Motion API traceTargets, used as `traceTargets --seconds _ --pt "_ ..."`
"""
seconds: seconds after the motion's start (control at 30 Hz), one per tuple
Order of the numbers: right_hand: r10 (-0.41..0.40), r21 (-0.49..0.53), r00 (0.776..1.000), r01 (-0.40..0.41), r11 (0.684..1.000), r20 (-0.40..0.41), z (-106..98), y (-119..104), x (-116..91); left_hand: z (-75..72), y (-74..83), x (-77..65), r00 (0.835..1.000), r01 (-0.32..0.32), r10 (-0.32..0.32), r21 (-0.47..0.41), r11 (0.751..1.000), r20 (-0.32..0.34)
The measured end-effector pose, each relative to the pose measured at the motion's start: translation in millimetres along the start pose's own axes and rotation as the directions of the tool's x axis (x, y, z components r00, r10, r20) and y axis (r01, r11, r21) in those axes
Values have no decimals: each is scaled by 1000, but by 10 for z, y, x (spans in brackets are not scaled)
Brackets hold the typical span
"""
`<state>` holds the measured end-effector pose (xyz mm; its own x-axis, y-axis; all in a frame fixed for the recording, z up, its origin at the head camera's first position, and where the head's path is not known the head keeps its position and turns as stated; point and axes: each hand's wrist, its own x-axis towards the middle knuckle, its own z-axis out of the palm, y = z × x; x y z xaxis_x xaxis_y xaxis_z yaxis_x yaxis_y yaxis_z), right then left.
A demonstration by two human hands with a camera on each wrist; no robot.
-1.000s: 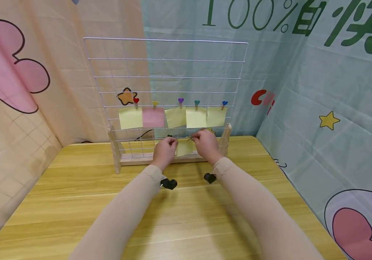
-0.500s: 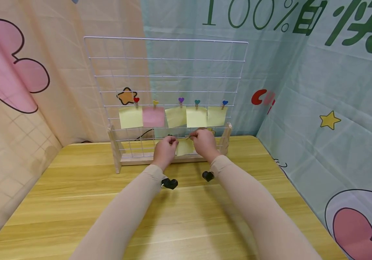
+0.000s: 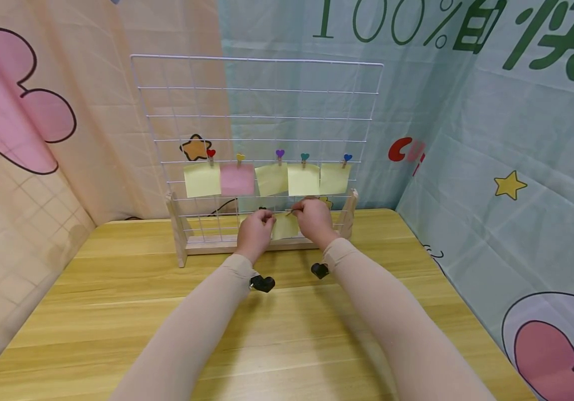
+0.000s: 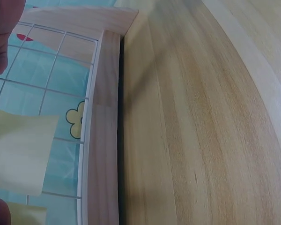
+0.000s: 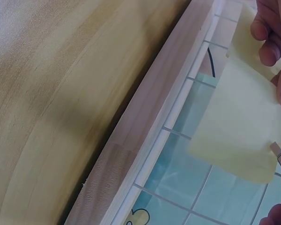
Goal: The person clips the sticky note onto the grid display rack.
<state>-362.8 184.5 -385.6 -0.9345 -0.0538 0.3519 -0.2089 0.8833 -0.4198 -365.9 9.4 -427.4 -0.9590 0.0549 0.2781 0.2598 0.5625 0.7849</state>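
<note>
In the head view, a yellow sticky note [image 3: 284, 226] lies against the lower part of a white wire grid [image 3: 261, 117]. My left hand [image 3: 255, 234] pinches its upper left edge between thumb and fingers. My right hand [image 3: 315, 221] grips a small wooden clothespin [image 5: 280, 154], whose tip is at the note's other top corner in the right wrist view. Partly behind my left hand hangs another yellow note [image 5: 246, 40]. A small dark shape [image 3: 263, 209] shows just above the left fingers.
Higher on the grid hang several yellow notes [image 3: 202, 181] and a pink note [image 3: 237, 180], under heart-topped clothespins [image 3: 280, 156]. A wooden base [image 3: 211, 247] supports the grid on the wooden table [image 3: 166, 312]. Printed curtains [image 3: 507, 128] stand behind and beside it.
Both hands stay at the note with the same grips. The right wrist has shifted very slightly to the left and up.
</note>
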Motion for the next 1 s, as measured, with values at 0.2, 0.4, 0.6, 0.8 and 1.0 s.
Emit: traceTargets --seconds 0.2,0.4,0.6,0.8,1.0 --pt "5 -13 1000 -5 1000 3 -1 -1 5 0 -5 4 1000 -10 10 20 1000 1" --pt "3 -36 1000 -3 999 8 10 -9 19 7 11 7 1000 -7 7 43 999 -9" --pt "3 -41 1000 -3 999 8 17 -22 27 28 23 19 1000 -5 7 70 998 -29" --pt "8 -34 1000 -8 999 2 23 -22 29 39 21 27 999 -6 8 77 997 -35" --pt "12 -35 1000 -12 999 7 22 -22 30 37 22 20 999 4 -1 65 998 -34"
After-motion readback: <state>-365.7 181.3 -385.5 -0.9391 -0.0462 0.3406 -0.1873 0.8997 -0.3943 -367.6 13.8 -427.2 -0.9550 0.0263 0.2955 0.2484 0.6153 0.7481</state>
